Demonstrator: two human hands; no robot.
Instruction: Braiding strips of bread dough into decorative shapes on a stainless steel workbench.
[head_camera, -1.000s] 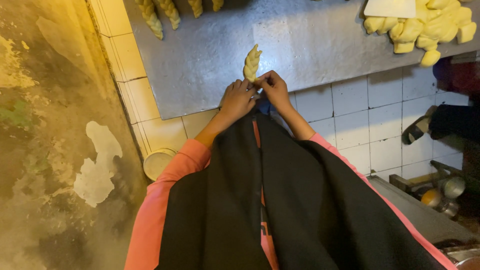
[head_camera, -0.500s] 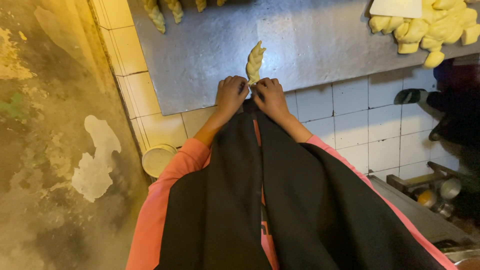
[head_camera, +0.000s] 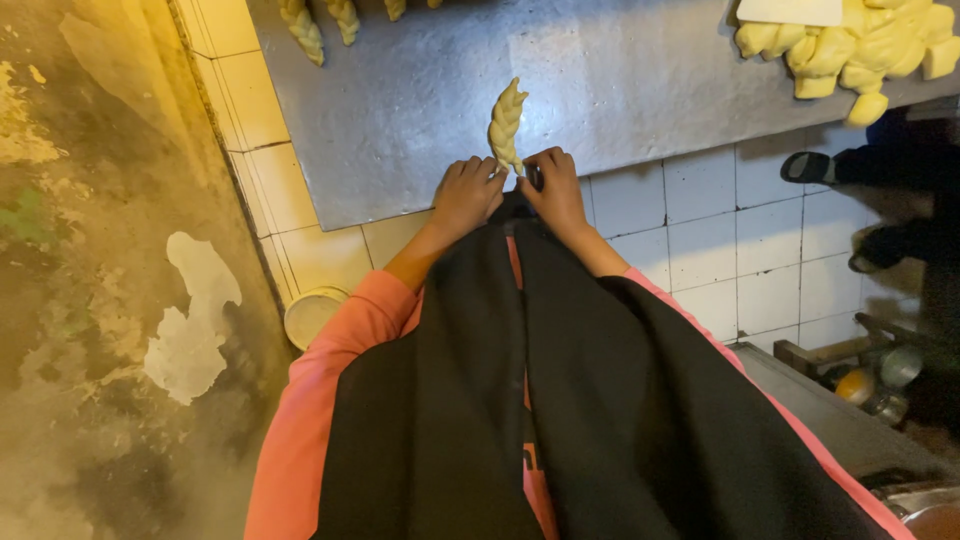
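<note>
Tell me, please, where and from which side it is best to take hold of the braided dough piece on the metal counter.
Probably by its two ends, from the near edge of the metal counter. The braided dough piece lies lengthwise away from the person, and the left hand and right hand pinch its near end. Its soft middle would likely sag or flatten.

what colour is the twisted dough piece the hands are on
Pale yellow, with a braided twist; the twisted dough piece shows best in the head view.
</note>
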